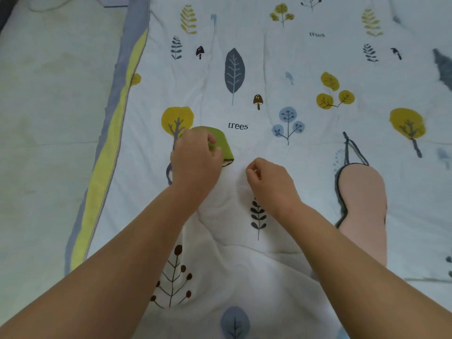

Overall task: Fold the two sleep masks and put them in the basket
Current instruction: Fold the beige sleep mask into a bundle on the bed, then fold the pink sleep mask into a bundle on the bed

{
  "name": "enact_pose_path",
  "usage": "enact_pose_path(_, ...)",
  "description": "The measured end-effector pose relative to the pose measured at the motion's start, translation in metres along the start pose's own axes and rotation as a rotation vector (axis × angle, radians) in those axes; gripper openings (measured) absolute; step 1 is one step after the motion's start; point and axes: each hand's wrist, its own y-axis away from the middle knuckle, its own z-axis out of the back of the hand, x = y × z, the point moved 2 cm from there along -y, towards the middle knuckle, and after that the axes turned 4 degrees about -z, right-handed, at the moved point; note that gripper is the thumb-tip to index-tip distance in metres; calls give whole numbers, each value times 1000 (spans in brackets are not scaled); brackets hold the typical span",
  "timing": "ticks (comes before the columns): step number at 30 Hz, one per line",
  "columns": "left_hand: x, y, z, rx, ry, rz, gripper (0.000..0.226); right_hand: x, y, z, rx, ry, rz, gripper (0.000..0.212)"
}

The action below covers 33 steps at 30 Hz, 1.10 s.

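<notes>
A person's left hand (195, 159) presses closed on a folded green sleep mask (221, 145) atop a tree-print quilt (293, 57). The right hand (271, 181), loosely curled, holds nothing. A pink sleep mask (363, 206) lies flat, well right, with open quilt beyond.

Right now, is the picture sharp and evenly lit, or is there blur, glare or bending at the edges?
Head view: soft, even light, no glare, only faint shadows under the left hand on the green sleep mask; the quilt print is crisp centrally, smeared toward the right edge; wide-angle bending curves the quilt's border.
</notes>
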Motion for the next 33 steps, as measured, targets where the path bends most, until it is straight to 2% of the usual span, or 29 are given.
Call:
enact_pose_path(2,-13,10,-7,63,64,-29,16,-10,10,7,10,37,-12,24)
enact_pose_path(4,-26,20,-18,204,122,-60,16,-21,18,13,13,73,-20,23)
enact_pose_path(10,-57,46,-52,453,46,-184,19,-60,43,32,-27,104,-140,23)
enact_pose_path(15,-83,63,-88,586,1,-239,23,-105,61,52,-193,91,-331,23)
enact_pose_path(20,-127,74,-133,693,-120,-407,31,-151,80,68,-336,194,-578,26)
enact_pose_path(22,-150,76,-150,695,-182,-488,36,-169,83,71,-303,181,-676,33)
enact_pose_path(26,-161,67,-167,669,-287,-651,54,-171,83,68,-210,57,-736,50)
enact_pose_path(30,-170,68,-195,731,-432,-893,73,-187,85,71,-143,-39,-740,34)
enact_pose_path(33,-174,65,-206,760,-556,-1009,63,-193,84,77,-80,-100,-686,27)
